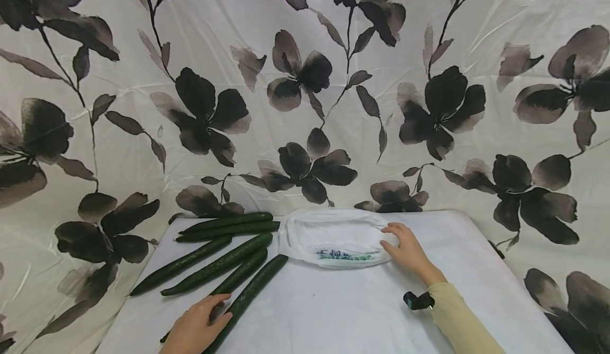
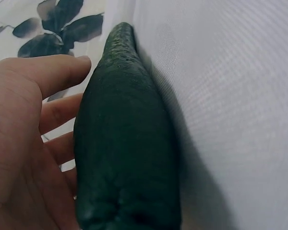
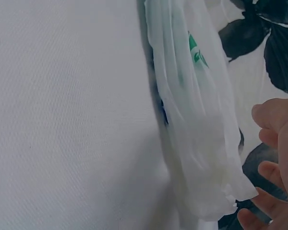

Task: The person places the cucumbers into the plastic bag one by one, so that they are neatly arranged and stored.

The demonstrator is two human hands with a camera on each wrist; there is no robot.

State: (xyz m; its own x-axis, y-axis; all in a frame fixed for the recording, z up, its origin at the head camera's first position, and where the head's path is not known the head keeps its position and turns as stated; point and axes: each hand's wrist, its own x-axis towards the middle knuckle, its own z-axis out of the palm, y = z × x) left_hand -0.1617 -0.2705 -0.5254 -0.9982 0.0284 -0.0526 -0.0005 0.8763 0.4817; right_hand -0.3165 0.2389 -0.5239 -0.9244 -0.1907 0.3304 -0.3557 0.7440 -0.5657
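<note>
Several long dark green cucumbers lie spread on the left half of the table. My left hand [image 1: 197, 323] is over the near ends of the two front ones, its thumb beside the rightmost cucumber [image 1: 254, 290]. In the left wrist view, the thumb and loosely bent fingers stand along the side of one cucumber [image 2: 127, 134] without closing round it. A white plastic bag [image 1: 288, 250] with green and blue print lies at the back middle, its mouth spread wide. My right hand [image 1: 410, 250] is at the bag's right end, fingers relaxed and apart, fingertips right at the edge.
A white cloth covers the table [image 1: 329, 311]. Behind it hangs a pale sheet [image 1: 362, 158] with dark flower prints, which also shows at both sides. A small black device [image 1: 418, 301] sits at the right wrist, by the pale yellow sleeve [image 1: 459, 317].
</note>
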